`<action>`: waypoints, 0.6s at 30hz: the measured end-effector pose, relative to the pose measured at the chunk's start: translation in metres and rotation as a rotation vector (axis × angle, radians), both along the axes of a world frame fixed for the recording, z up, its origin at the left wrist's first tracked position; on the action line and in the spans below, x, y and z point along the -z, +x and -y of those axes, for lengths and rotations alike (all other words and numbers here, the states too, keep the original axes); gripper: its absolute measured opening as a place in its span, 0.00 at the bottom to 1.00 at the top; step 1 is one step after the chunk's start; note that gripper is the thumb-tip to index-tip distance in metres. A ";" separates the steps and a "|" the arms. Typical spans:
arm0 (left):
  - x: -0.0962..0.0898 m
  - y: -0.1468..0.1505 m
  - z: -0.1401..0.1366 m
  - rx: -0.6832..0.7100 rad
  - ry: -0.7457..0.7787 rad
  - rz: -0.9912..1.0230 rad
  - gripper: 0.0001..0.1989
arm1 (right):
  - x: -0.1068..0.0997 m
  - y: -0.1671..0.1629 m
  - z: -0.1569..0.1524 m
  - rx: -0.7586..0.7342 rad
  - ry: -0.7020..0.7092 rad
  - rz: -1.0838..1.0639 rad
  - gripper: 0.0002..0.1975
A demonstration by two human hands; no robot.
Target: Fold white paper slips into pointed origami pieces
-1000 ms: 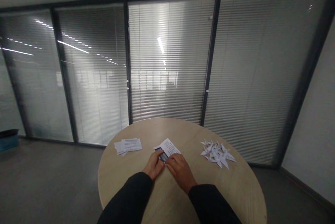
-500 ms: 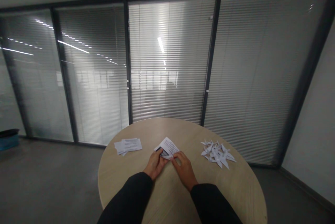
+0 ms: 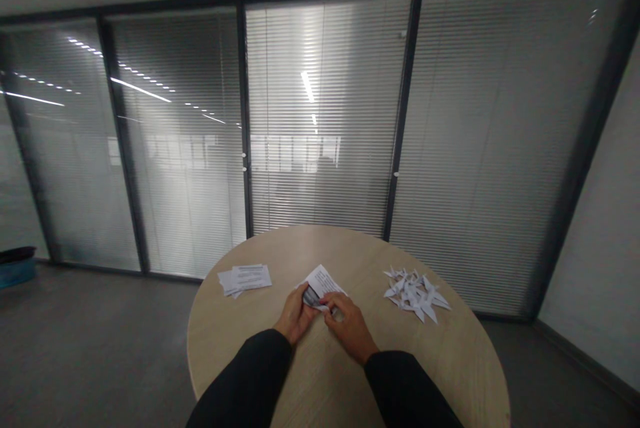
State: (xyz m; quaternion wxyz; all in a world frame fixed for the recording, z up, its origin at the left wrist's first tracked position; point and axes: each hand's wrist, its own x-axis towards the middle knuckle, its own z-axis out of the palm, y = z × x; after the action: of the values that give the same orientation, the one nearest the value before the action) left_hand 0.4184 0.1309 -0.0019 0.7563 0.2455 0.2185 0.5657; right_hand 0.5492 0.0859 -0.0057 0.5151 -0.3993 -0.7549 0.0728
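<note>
A folded sheet of printed paper [image 3: 323, 279] is held between my two hands over the middle of the table, one corner pointing away from me. Lines of text cover its upper face, and a dark printed patch shows near my left thumb. My left hand [image 3: 297, 315] grips the paper's left side, thumb on top. My right hand [image 3: 350, 327] pinches its lower right edge, with the fingers curled over it. The near edge of the paper is partly hidden by my fingers.
On the round wooden table [image 3: 310, 238], a few printed paper slips [image 3: 247, 277] lie overlapping at the left. A heap of folded white paper pieces [image 3: 415, 291] with pointed tips lies at the right. A blue bin [image 3: 17, 269] stands on the floor far left, and glass partitions rise behind the table.
My right fingers have shifted up and inward over the paper's right side. The paper has tilted slightly, and more of its dark patch shows. My left hand stays nearly still.
</note>
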 end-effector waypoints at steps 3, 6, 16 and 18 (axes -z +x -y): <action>-0.002 -0.001 0.001 0.037 -0.020 0.015 0.14 | 0.000 0.001 -0.001 0.058 -0.045 -0.022 0.04; -0.004 -0.002 0.003 0.067 -0.015 -0.002 0.16 | 0.001 0.002 -0.003 0.160 -0.097 -0.058 0.04; -0.013 0.000 0.015 0.065 0.166 -0.070 0.13 | 0.016 0.014 -0.020 0.251 -0.034 -0.122 0.08; -0.015 0.001 0.021 0.071 0.269 -0.127 0.16 | 0.018 0.015 -0.022 0.247 -0.052 -0.150 0.10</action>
State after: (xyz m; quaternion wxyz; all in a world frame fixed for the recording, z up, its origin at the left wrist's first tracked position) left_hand 0.4195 0.1103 0.0130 0.7207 0.3875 0.1795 0.5461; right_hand 0.5645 0.1075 -0.0236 0.5645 -0.4957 -0.6575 0.0581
